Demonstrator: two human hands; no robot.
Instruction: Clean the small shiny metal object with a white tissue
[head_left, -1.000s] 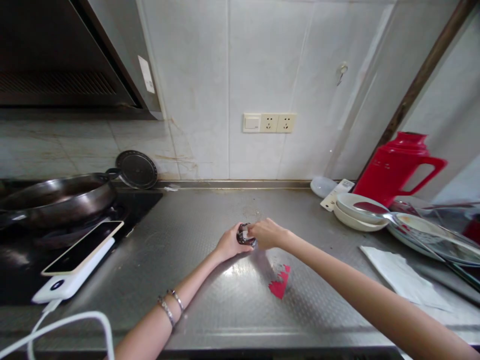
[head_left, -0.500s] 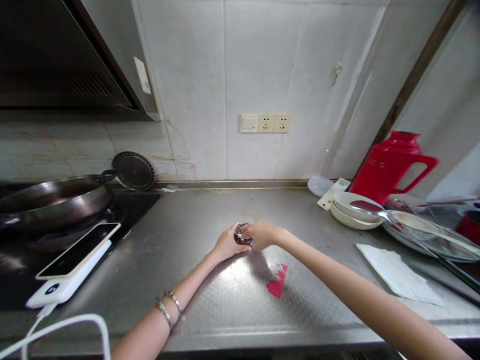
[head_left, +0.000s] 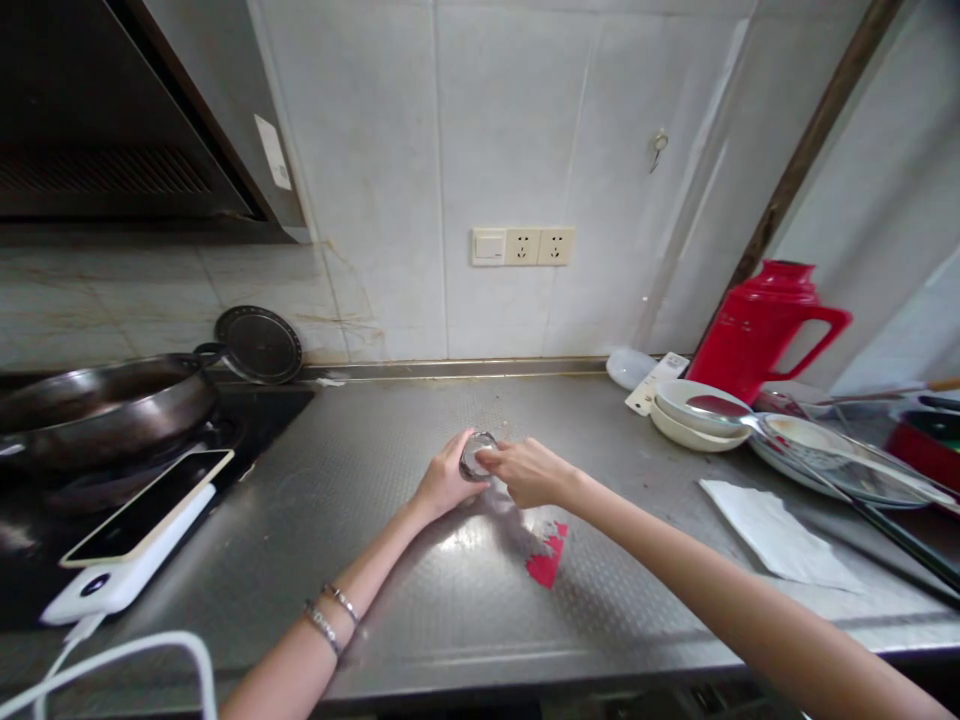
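Container [head_left: 470,466], small and round, is at the middle of the table [head_left: 435,640], clasped by the curled left hand [head_left: 439,482], right hand [head_left: 531,474] fingers bunched at its mouth, any pinch untellable; it appears light, stiff, possibly slippery, best held round its sides.

Kitchen, steel counter [head_left: 375,620], apparent stove [head_left: 277,420], pan [head_left: 142,425]

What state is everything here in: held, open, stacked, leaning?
Small container: in the left hand, right hand touching it.
Pan: uncovered.
Black disc: leaning against the wall.
Phone: screen dark, on a white charger.
Bowls: stacked.
Red flask: standing.
Red scrap: torn, on the counter.
White sheet: lying flat.
Wall switch: can't tell.
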